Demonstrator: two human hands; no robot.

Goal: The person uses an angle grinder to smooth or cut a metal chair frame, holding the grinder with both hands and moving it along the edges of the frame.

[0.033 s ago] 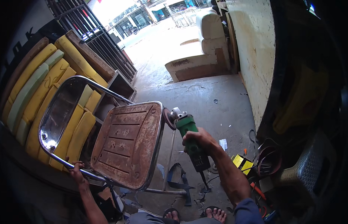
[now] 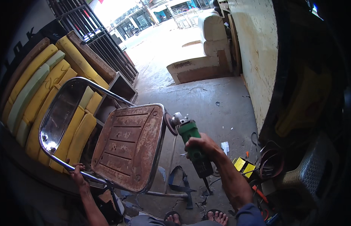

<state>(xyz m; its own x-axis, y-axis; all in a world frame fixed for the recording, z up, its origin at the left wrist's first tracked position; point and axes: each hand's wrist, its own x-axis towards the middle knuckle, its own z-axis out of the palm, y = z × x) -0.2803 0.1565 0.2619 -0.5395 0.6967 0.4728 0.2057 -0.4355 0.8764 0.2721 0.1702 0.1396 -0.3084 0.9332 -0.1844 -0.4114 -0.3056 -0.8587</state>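
Observation:
A metal chair [image 2: 124, 150] with a rusty brown seat pan and chrome tube frame is tilted in front of me, its backrest toward the left. My left hand [image 2: 78, 175] is closed on the chrome tube at the near end of the backrest. In my right hand [image 2: 202, 145] is a green angle grinder [image 2: 190, 130], gripped around its body. The grinder's disc [image 2: 170, 121] is at the right-hand edge of the seat; whether it touches the rim I cannot tell. From the tool's lower end a dark cord [image 2: 206, 184] runs to the floor.
Yellow and green foam cushions [image 2: 43, 90] are stacked at the left beside a dark metal gate [image 2: 96, 35]. A worn pale armchair [image 2: 205, 56] stands ahead. Dark straps [image 2: 179, 184] lie near my feet. A yellow box [image 2: 244, 167], tools, cables and a stool [image 2: 307, 177] are at right.
The grinder and my right hand have shifted very slightly down and to the right. My left hand and the chair look almost unchanged.

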